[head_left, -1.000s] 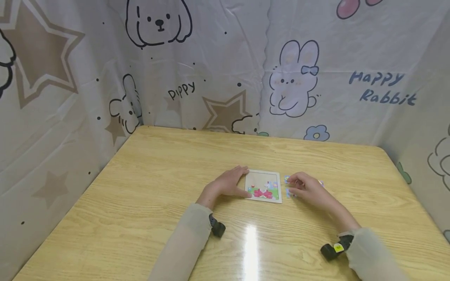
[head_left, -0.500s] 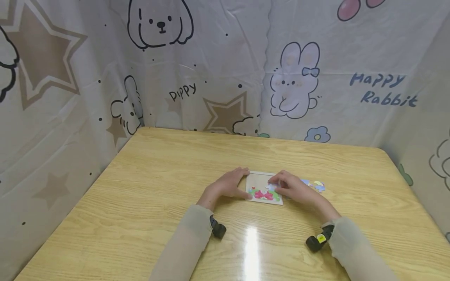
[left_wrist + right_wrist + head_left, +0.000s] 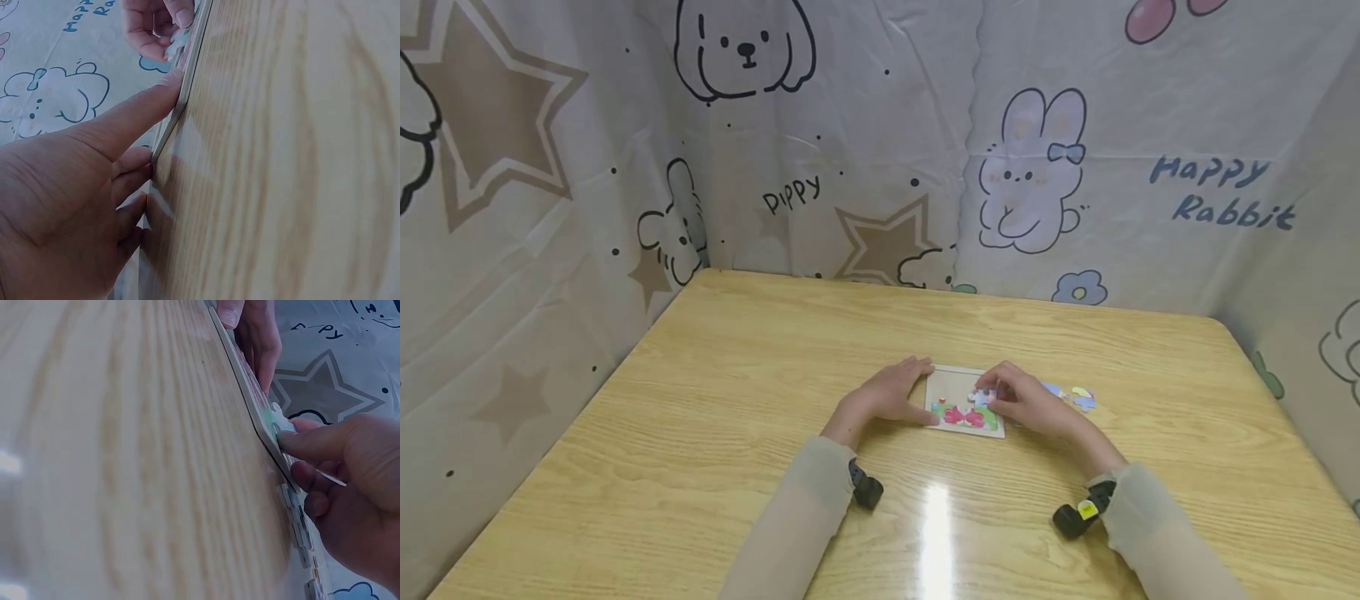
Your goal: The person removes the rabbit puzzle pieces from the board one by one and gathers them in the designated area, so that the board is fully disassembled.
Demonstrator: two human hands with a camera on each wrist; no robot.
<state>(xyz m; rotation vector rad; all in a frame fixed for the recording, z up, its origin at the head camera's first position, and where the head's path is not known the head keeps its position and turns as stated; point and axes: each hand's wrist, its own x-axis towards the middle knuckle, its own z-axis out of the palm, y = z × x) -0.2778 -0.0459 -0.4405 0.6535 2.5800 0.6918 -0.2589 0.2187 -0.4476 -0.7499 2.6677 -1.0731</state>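
We are bracing the tray (image 3: pixel 951 384) between our hands: the left hand (image 3: pixel 891 390), fingers loosely extended, is touching its left corners, while the right hand (image 3: pixel 1030 402) is pinching a piece (image 3: pixel 982 397) over its right side. We are judging the puzzle partly done: nearest the left thumb it is looking filled, farther off bare. Loose pieces (image 3: pixel 1083 398) are lying beyond the right hand; the table (image 3: pixel 737 375) is stretching well past the left.

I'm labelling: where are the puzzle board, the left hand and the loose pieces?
Puzzle board (image 3: pixel 950 386), head view: bare upper floor.
Left hand (image 3: pixel 886 392), head view: its back.
Loose pieces (image 3: pixel 1084 401), head view: right end.
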